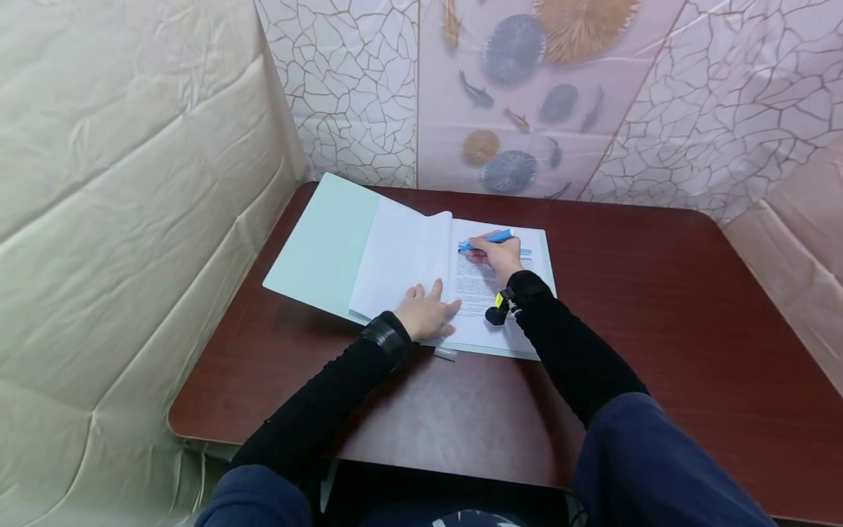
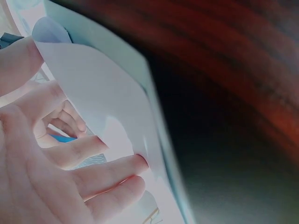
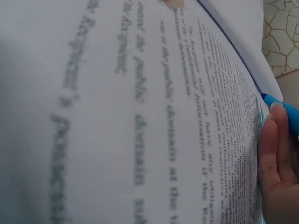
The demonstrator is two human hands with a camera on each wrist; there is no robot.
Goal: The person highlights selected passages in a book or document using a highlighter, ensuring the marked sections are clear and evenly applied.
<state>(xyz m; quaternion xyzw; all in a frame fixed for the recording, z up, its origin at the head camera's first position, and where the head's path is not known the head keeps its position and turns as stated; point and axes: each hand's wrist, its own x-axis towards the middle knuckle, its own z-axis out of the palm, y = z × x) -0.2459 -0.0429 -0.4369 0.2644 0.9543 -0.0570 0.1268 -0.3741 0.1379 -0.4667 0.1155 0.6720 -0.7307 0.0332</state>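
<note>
A folder with a pale green cover lies open on the table. On its right side is a printed page with blue-marked lines near the top. My right hand pinches a blue highlighter, its dark tip at the left end of a marked line. In the right wrist view the highlighter points at the page's inner edge, beside the fold. My left hand rests with fingers spread across the lower fold, over the turned white sheets. The left wrist view shows its straight fingers against the curved sheet.
The dark red-brown table extends to the right of the folder. A small pale translucent piece sticks out at the folder's lower edge. From the right wristband hangs a round black piece. Patterned sheeting stands behind the table.
</note>
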